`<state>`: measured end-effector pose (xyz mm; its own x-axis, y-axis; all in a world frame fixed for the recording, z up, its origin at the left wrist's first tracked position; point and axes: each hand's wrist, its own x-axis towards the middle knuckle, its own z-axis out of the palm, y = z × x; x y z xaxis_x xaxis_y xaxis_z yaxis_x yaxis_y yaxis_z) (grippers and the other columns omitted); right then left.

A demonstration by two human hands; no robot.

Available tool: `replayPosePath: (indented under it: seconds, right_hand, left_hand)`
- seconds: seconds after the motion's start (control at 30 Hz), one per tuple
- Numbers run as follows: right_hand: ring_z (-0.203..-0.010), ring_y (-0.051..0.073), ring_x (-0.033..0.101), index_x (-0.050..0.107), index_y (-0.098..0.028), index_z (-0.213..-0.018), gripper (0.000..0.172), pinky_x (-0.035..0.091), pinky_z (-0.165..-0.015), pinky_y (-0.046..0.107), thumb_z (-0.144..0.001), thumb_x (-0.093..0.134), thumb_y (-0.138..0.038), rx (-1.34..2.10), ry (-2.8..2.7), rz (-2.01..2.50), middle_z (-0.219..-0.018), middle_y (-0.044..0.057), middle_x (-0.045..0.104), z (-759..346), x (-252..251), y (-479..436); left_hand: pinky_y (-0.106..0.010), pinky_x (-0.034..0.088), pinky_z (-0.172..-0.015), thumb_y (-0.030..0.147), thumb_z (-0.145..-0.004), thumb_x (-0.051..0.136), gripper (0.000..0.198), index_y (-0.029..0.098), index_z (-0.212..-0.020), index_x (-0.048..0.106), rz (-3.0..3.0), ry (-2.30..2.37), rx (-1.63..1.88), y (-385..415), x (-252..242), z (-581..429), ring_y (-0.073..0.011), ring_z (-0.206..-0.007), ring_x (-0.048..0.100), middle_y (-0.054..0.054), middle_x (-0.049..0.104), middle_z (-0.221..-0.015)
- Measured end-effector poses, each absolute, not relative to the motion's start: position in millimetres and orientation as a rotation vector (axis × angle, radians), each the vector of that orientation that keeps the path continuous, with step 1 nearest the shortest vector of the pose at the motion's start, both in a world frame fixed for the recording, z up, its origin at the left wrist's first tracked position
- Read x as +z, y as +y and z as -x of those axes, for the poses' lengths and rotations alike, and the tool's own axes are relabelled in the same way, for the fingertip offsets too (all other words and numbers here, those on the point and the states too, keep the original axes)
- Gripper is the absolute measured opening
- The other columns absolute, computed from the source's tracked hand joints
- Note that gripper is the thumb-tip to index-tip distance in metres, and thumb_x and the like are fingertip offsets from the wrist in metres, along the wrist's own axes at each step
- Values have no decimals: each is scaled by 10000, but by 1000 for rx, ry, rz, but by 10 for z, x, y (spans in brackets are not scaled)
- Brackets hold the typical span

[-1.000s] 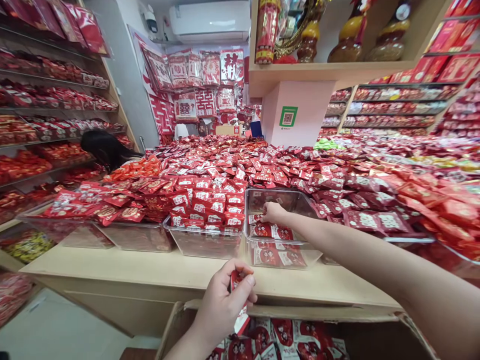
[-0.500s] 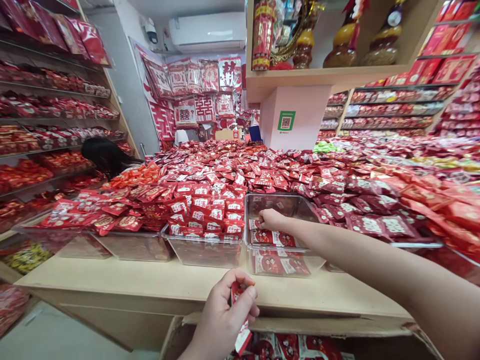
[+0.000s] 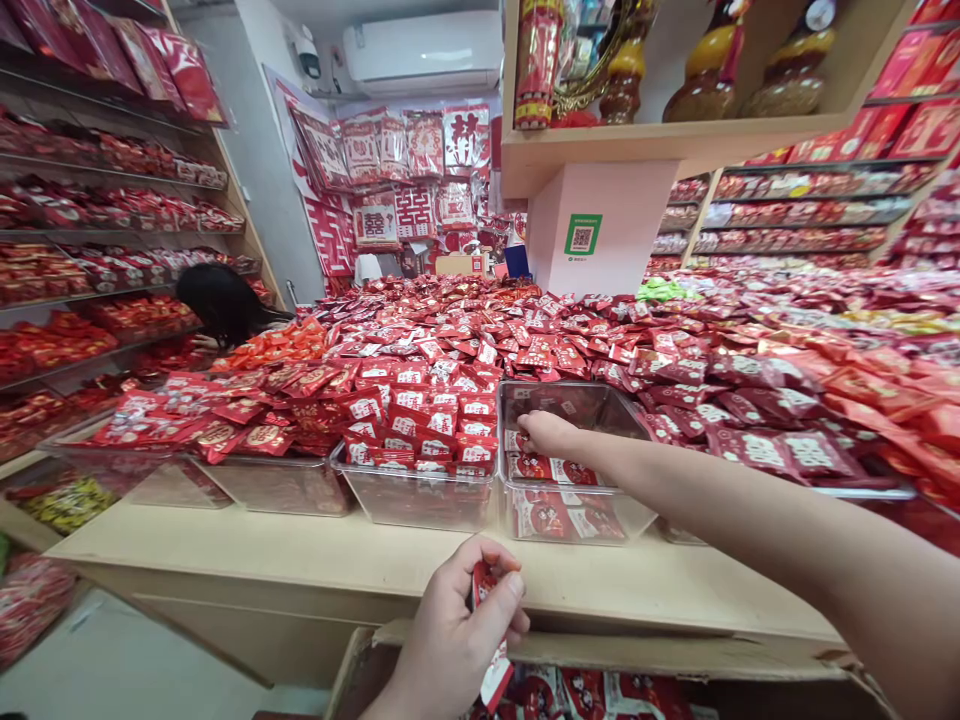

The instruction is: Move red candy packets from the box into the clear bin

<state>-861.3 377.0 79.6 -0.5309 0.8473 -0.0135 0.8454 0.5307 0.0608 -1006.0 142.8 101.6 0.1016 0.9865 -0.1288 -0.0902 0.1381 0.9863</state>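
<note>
**Q:** What takes up most of the view?

**A:** A long, pale wooden counter (image 3: 262,565) crosses it. On top, behind the front edge, spreads a broad heap of small, shiny red packets (image 3: 420,330).

**Q:** And in front of the counter?

**A:** An open brown cardboard carton (image 3: 600,655), at the very bottom, below the counter's edge. Inside are flat, glossy red-and-white sachets (image 3: 581,695), only partly in view.

**Q:** What stands along the edge?

**A:** Near the middle, a rectangular clear plastic bin (image 3: 615,405). Similar red-and-white sachets (image 3: 529,468) lie in its front part, well below the rim. Just left of it, a see-through plastic tub (image 3: 420,500) is piled with red packets to above its rim.

**Q:** Where are the hands?

**A:** The person's right hand (image 3: 547,435) is down inside the bin, over the sachets, fingers curled together; I can't tell whether they grip one. The left hand (image 3: 480,620) hangs over the carton's near-left side, thumb and fingers closed around a tilted red-and-white sachet (image 3: 495,680) whose lower end pokes out. Any others in that grip would be hidden.

**Q:** How far along does it look?

**A:** Early, I'd judge. The bin has a low layer at the front, far less than the tub beside it. The held sachet is outside the bin, and the carton has more; how many is out of sight.
</note>
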Motion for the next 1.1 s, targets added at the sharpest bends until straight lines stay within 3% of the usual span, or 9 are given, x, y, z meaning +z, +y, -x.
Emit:
replayPosePath:
  seconds: [0.23, 0.6, 0.87, 0.97, 1.03, 1.1]
  right_hand:
    - [-830, 222, 582, 563, -145, -876, 192, 423, -689, 265, -700, 504, -195, 107, 2773, -1404, -892, 119, 621, 8637, 797, 3740]
    - [-850, 224, 570, 548, -117, -928, 275, 417, -682, 258, -675, 550, -222, 81, 2822, -1383, -938, 140, 601, 8630, 834, 3688]
    - [-743, 161, 567, 567, -142, -806, 138, 415, -651, 247, -742, 469, -216, 9, 3047, -1487, -808, 77, 622, 8542, 1600, 3277]
    - [-660, 122, 555, 533, -170, -794, 158, 428, -595, 231, -783, 438, -296, -516, 3359, -1653, -732, 28, 595, 8510, 1747, 2575]
    - [-524, 111, 533, 496, -174, -740, 223, 416, -455, 220, -770, 449, -390, -1284, 3199, -1682, -609, 0, 544, 8516, 1666, 2037]
    - [-413, 107, 505, 452, -181, -854, 309, 374, -337, 206, -741, 464, -468, -2015, 2666, -1662, -560, -27, 516, 8554, 1492, 1594]
  left_hand:
    - [-200, 421, -501, 300, -742, 513, 118, 194, -764, 465, -1123, 1112, 1017, 1428, 1032, 10089, -61, -530, 517, 72, 468, -633]
    - [-222, 413, -503, 336, -780, 459, 142, 194, -789, 460, -1184, 1037, 1058, 1425, 1005, 10124, -80, -554, 522, 39, 517, -674]
    - [-220, 417, -548, 209, -799, 379, 130, 190, -859, 493, -998, 930, 1275, 1364, 1047, 10165, -83, -558, 538, 5, 586, -740]
    - [-235, 441, -584, 200, -787, 392, 142, 200, -902, 475, -891, 916, 1413, 1370, 1111, 10164, -104, -615, 584, -14, 600, -861]
    - [-269, 467, -650, 194, -785, 399, 161, 227, -930, 458, -837, 882, 1534, 1373, 1169, 10127, -137, -720, 613, -5, 561, -965]
    - [-311, 471, -731, 188, -795, 384, 184, 254, -957, 442, -834, 856, 1639, 1361, 1230, 10047, -165, -820, 611, 6, 534, -995]
